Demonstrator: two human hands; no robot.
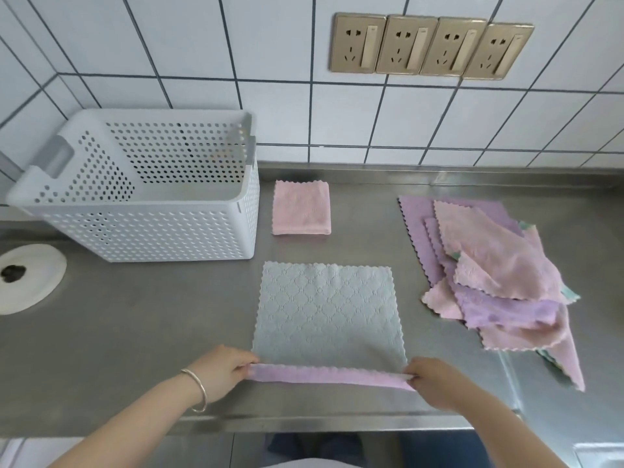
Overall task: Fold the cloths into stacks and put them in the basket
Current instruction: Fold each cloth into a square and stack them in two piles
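A pale blue-green cloth [326,310] with a purple underside lies spread flat on the steel counter [162,325]. Its near edge is turned up, showing a purple strip. My left hand [224,371] pinches the near left corner of that edge and my right hand [434,380] pinches the near right corner. A folded pink cloth [301,208] lies behind it, beside the basket. The white perforated basket [145,231] stands at the back left with nothing visible inside. A loose pile of pink and purple cloths [499,275] lies to the right.
A white round disc with a dark hole [28,276] is set in the counter at the far left. The tiled wall [236,55] with a row of sockets [430,47] rises behind. The counter's front edge [304,422] runs just below my hands.
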